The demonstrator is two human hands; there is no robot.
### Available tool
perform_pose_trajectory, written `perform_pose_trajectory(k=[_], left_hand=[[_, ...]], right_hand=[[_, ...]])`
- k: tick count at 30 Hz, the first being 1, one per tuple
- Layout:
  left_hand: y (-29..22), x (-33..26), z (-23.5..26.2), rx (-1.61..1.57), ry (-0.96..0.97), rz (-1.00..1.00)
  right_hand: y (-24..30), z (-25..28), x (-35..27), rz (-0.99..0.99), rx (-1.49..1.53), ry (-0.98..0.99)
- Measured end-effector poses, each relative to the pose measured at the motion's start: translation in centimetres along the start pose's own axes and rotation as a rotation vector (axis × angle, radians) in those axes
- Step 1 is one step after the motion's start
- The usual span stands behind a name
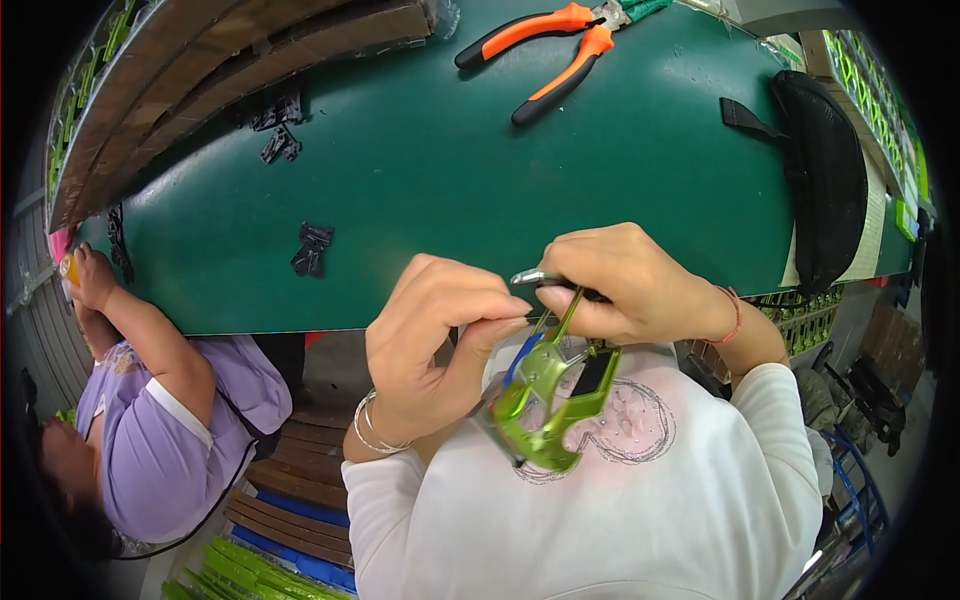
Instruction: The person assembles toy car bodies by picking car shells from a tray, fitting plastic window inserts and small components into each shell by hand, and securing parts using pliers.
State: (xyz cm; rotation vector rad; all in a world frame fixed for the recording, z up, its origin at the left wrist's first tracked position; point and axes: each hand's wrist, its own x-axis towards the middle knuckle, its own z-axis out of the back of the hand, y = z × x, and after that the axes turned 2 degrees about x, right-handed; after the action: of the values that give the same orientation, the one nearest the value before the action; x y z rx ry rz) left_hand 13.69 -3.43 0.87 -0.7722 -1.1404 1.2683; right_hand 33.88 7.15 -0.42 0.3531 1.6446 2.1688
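A shiny green, open-shaped plastic frame (pixel 535 425) hangs tilted in front of my white shirt, its lower part blurred. The fingertips of my left hand (pixel 430 330) pinch together at its upper end, by a thin strip. My right hand (pixel 625 285) is closed around a small tool with a silvery metal end (pixel 535 278), which points toward my left fingers. A thin green arm of the frame reaches up to the right fingers too. A dark rectangular piece (pixel 592 372) shows on the frame's right side. My palms hide most of the tool.
Orange-and-black pliers (pixel 560 45) lie at the far side of the green table (pixel 450 180). Small black parts (pixel 312 250) sit at left, a black pouch (pixel 825 180) at right. Cardboard boxes (pixel 240 90) stand far left. A co-worker in purple (pixel 170 430) sits at my left.
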Motion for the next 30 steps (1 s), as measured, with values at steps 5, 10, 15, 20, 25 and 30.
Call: perform_pose_trajectory(k=[5, 10, 15, 20, 25, 30], left_hand=[[0.4, -0.4, -0.4, 0.007, -0.093, 0.019], [0.7, -0.1, -0.1, 0.062, 0.044, -0.131], [0.7, -0.8, 0.2, 0.028, 0.109, -0.138], [0.5, -0.8, -0.4, 0.011, 0.081, -0.178], [1.3, 0.2, -0.4, -0.036, 0.058, -0.079], [1.3, -1.0, 0.0, -0.419, -0.14, 0.076]], right_hand=[[0.5, -0.8, -0.1, 0.215, -0.194, -0.063], [0.7, -0.6, -0.3, 0.24, -0.209, -0.008], [0.6, -1.5, -0.9, 0.222, -0.17, -0.031], [0.2, -1.1, -0.9, 0.276, -0.055, 0.078], [-1.0, -0.2, 0.5, 0.233, 0.001, 0.053], [-0.4, 1.1, 0.7, 0.26, -0.236, -0.246]])
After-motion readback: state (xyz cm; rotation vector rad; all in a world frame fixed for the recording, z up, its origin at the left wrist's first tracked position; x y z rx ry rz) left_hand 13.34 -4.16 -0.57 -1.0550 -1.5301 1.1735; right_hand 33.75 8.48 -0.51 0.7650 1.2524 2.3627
